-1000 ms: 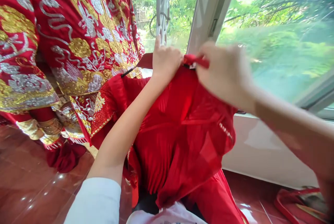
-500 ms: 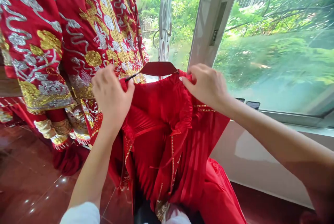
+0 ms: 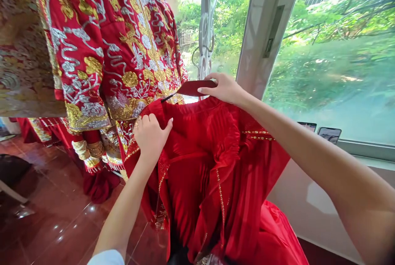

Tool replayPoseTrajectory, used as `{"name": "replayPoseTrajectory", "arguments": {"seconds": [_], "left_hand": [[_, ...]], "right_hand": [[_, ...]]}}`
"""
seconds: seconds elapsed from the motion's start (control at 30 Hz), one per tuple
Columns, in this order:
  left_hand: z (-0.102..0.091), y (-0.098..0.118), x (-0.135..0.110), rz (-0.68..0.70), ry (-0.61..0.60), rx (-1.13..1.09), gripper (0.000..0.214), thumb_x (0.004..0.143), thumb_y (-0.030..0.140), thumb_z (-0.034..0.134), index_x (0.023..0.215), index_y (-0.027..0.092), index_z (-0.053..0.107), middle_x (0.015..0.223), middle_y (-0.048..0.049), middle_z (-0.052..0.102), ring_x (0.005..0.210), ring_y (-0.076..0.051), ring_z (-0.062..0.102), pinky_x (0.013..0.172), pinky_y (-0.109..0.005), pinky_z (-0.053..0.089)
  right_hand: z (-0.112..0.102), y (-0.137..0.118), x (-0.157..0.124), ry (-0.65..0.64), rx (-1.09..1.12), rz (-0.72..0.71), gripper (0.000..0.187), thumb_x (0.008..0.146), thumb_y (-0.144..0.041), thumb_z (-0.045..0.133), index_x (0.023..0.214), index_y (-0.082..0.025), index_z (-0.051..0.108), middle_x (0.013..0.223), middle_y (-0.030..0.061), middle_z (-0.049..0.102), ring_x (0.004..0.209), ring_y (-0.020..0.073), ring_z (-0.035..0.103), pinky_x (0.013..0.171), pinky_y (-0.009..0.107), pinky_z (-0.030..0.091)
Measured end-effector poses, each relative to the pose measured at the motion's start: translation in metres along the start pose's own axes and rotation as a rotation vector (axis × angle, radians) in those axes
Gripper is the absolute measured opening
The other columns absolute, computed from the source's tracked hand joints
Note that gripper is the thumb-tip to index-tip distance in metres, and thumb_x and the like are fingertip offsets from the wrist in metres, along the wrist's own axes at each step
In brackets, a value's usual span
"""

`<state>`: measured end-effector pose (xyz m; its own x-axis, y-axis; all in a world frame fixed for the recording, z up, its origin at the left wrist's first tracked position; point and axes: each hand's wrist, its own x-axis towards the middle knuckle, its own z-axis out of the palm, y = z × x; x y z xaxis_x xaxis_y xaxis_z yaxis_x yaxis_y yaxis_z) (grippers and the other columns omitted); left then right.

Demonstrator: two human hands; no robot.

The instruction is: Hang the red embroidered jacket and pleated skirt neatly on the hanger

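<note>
A red pleated garment (image 3: 212, 162) with thin gold trim hangs from a dark red hanger (image 3: 193, 87) in front of me. My right hand (image 3: 224, 88) grips the top of the hanger, fingers curled over it. My left hand (image 3: 150, 135) is closed on the garment's left shoulder, pinching the red cloth near its gold-edged border.
A red jacket heavily embroidered in gold and silver (image 3: 123, 47) hangs just left of the garment, with more embroidered pieces behind it. A window frame (image 3: 262, 34) and sill (image 3: 364, 149) run along the right, two dark phones (image 3: 330, 134) on the sill. Glossy red tiled floor (image 3: 55, 215) lies below.
My right hand has moved up from the garment's collar to the hanger's top. My left hand slid down onto the left shoulder. The view has shifted, with everything sitting further right.
</note>
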<state>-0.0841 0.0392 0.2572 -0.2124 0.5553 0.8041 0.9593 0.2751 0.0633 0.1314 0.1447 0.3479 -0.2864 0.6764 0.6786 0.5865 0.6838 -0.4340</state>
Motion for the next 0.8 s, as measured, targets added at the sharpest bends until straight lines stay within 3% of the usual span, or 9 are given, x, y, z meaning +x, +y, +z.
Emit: {"name": "replayPoseTrajectory", "arguments": {"seconds": [0.1,0.17,0.3,0.37,0.43,0.57,0.67,0.8], "left_hand": [[0.006,0.002,0.013,0.022,-0.04,-0.028,0.032,0.091,0.03,0.029,0.087,0.017,0.058,0.09,-0.0146,0.065,0.086,-0.029,0.062,0.068,-0.036,0.042],[0.007,-0.002,0.024,-0.001,-0.075,-0.146,0.027,0.087,0.025,0.031,0.075,0.02,0.054,0.079,-0.0107,0.063,0.074,-0.025,0.06,0.062,-0.033,0.037],[-0.003,-0.012,0.06,-0.126,-0.091,-0.709,0.028,0.078,0.02,0.04,0.052,0.022,0.031,0.05,0.0012,0.036,0.048,-0.014,0.037,0.051,-0.03,0.025],[-0.011,-0.01,0.081,-0.208,-0.069,-0.977,0.032,0.075,0.018,0.043,0.049,0.022,0.026,0.048,0.0034,0.025,0.044,-0.012,0.026,0.048,-0.03,0.02],[-0.019,-0.003,0.097,-0.231,-0.039,-1.108,0.034,0.076,0.017,0.045,0.048,0.022,0.025,0.048,0.0042,0.022,0.044,-0.01,0.022,0.047,-0.03,0.017],[-0.028,0.012,0.105,-0.077,0.081,-1.086,0.036,0.076,0.016,0.046,0.048,0.021,0.024,0.047,0.0044,0.021,0.046,-0.01,0.021,0.048,-0.03,0.017],[-0.03,0.019,0.093,0.066,0.059,-0.972,0.034,0.076,0.016,0.044,0.048,0.021,0.025,0.046,0.0041,0.025,0.047,-0.01,0.025,0.049,-0.03,0.018],[-0.032,0.027,0.08,0.091,0.088,-0.814,0.036,0.078,0.017,0.044,0.048,0.021,0.023,0.046,0.004,0.025,0.047,-0.011,0.027,0.051,-0.031,0.017]], "right_hand": [[-0.002,-0.002,0.0,-0.026,0.052,-0.021,0.022,0.072,-0.036,0.068,0.083,-0.017,0.064,0.075,0.0037,0.059,0.07,0.018,0.054,0.069,0.035,0.043],[-0.003,-0.006,0.002,-0.07,0.103,0.007,0.017,0.073,-0.031,0.068,0.081,-0.016,0.065,0.07,0.0031,0.059,0.064,0.0166,0.054,0.065,0.033,0.043],[-0.005,-0.013,0.005,-0.123,0.183,0.052,0.015,0.073,-0.023,0.068,0.084,-0.014,0.068,0.063,0.0018,0.059,0.055,0.013,0.051,0.057,0.03,0.04],[-0.007,-0.012,0.007,-0.154,0.21,0.058,0.018,0.072,-0.02,0.068,0.088,-0.012,0.07,0.063,0.0019,0.059,0.054,0.0123,0.05,0.055,0.028,0.039],[-0.009,-0.011,0.007,-0.177,0.242,0.058,0.02,0.071,-0.019,0.069,0.09,-0.011,0.071,0.063,0.0024,0.059,0.055,0.012,0.049,0.054,0.028,0.039],[-0.01,-0.007,0.007,-0.176,0.324,0.043,0.018,0.071,-0.02,0.069,0.086,-0.01,0.072,0.066,0.0025,0.061,0.055,0.0106,0.049,0.052,0.026,0.037],[-0.008,-0.004,0.007,-0.198,0.36,0.038,0.017,0.071,-0.019,0.069,0.085,-0.01,0.072,0.061,0.0014,0.06,0.052,0.0101,0.048,0.05,0.026,0.037],[-0.005,-0.002,0.009,-0.197,0.361,0.03,0.019,0.071,-0.021,0.07,0.087,-0.011,0.072,0.059,0.0014,0.06,0.051,0.0111,0.051,0.05,0.026,0.039]]}}
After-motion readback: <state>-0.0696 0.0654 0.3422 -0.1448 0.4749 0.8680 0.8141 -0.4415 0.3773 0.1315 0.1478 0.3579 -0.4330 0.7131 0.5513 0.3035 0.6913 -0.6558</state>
